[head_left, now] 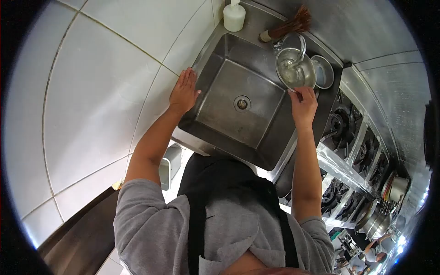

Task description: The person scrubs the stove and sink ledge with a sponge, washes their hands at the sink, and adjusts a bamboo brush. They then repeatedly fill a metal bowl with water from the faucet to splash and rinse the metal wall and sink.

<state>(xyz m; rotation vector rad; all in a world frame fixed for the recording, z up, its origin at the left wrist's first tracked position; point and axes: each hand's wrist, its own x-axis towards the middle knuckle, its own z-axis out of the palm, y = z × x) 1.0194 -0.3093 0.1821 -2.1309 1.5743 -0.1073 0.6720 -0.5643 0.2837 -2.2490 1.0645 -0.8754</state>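
Observation:
My right hand (pixel 304 106) pinches the near rim of a round metal bowl (pixel 306 75). The bowl sits under the curved faucet (pixel 302 46), with clear water in it. Flat against the left rim of the steel sink (pixel 243 133) rests my left hand (pixel 184 91), fingers stretched out and holding nothing. A drain (pixel 242 103) shows in the middle of the basin. Just right of the bowl stands a smaller metal container (pixel 324 73), partly hidden behind it.
A white pump bottle (pixel 234 18) stands at the sink's back left corner. Near the faucet lies a bristle brush (pixel 288 26). White tiles (pixel 105 78) wall the left side. On the right are stove burners (pixel 341 121) and pots (pixel 376 222); another person (pixel 373 256) is farther off.

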